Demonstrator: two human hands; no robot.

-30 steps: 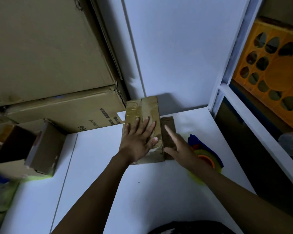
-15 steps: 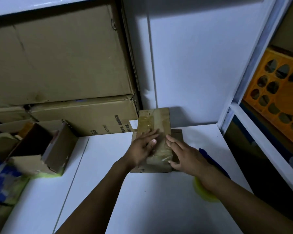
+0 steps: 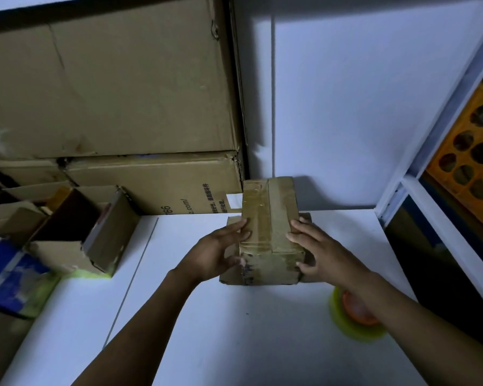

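Note:
A small taped cardboard box (image 3: 268, 218) sits on the white shelf (image 3: 234, 330) near the back wall, on top of flatter cardboard pieces (image 3: 306, 218). My left hand (image 3: 215, 252) grips its left side, fingers on the top edge and thumb on the front face. My right hand (image 3: 318, 249) grips the right side, fingers over the top edge and thumb at the front corner.
Large cardboard cartons (image 3: 109, 93) are stacked at the back left. An open small carton (image 3: 95, 232) and a blue-green packet (image 3: 14, 285) lie at the left. A yellow-and-orange object (image 3: 354, 321) lies under my right forearm. An orange crate (image 3: 469, 168) stands beyond the shelf frame at the right.
My left hand slid off the box top to its left side. My right hand moved from the flat piece beside the box onto its right side. The view tilted upward.

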